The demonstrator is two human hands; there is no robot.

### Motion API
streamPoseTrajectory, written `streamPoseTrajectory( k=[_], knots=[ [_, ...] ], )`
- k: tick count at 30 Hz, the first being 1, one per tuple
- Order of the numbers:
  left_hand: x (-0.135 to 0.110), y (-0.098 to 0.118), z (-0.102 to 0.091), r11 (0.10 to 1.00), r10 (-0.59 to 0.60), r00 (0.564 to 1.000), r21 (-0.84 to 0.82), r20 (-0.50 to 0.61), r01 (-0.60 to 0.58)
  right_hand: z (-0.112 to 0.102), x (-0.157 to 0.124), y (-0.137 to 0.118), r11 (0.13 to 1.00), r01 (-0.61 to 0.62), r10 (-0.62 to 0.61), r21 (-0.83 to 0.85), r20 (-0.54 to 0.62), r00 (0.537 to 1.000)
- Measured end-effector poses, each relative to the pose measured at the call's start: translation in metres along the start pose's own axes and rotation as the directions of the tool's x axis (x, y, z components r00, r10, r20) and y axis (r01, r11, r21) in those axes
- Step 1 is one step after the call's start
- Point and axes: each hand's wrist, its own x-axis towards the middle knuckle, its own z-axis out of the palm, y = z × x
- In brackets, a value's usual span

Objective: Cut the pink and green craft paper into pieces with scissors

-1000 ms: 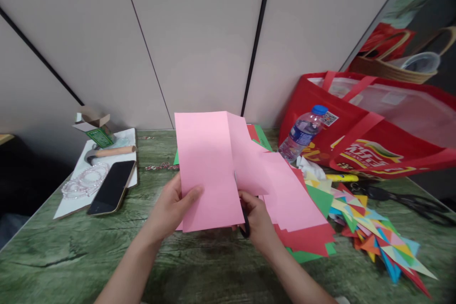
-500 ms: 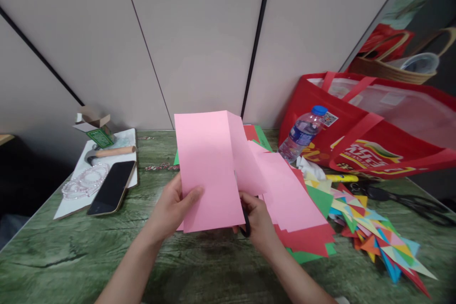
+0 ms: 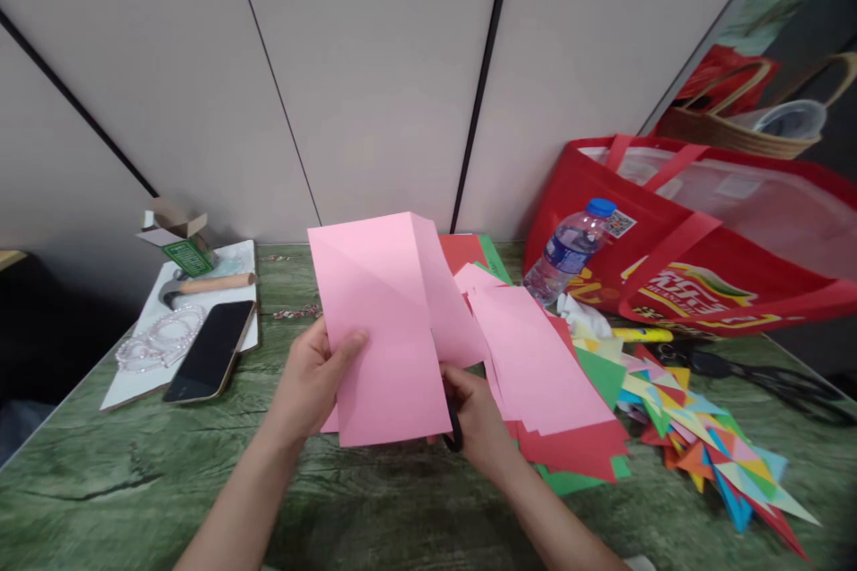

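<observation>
My left hand (image 3: pixel 312 384) pinches the left edge of a folded pink paper sheet (image 3: pixel 381 330) and holds it upright over the green table (image 3: pixel 134 482). My right hand (image 3: pixel 478 419) is closed around black-handled scissors (image 3: pixel 453 424), whose blades are hidden behind the sheet. A loose part of the pink sheet hangs to the right over a stack of pink, red and green paper (image 3: pixel 562 410) lying on the table.
Several coloured paper triangles (image 3: pixel 710 446) lie at the right, with a second pair of scissors (image 3: pixel 769 379), a yellow marker (image 3: pixel 643 335), a water bottle (image 3: pixel 569 250) and a red bag (image 3: pixel 703 232). At the left, a phone (image 3: pixel 211 352), bead bracelets (image 3: pixel 157 339), a hammer (image 3: pixel 201 285) and a small box (image 3: pixel 178 241).
The pink sheet has tilted and shifted to the left with my left hand. My right hand with the scissors moved slightly left and up under the sheet.
</observation>
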Motion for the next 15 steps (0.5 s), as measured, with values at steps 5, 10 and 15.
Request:
streamPoseTrajectory(
  k=[5,10,15],
  knots=[
    [-0.0009,-0.0008,0.0002,0.996,-0.043,0.999,0.079,0.03,0.04,0.0005,-0.0003,-0.0061,0.998,0.061,-0.061,-0.032,0.028,0.998],
    [-0.0004,-0.001,0.002,0.994,-0.076,0.992,0.082,0.096,0.069,-0.0002,0.0003,-0.0089,0.995,0.1,-0.1,-0.017,0.015,0.995],
    [0.0011,-0.0036,0.0024,0.994,-0.078,0.993,0.089,0.092,0.07,-0.0011,0.0013,-0.0063,0.996,0.091,-0.092,-0.015,-0.022,0.996]
  ],
)
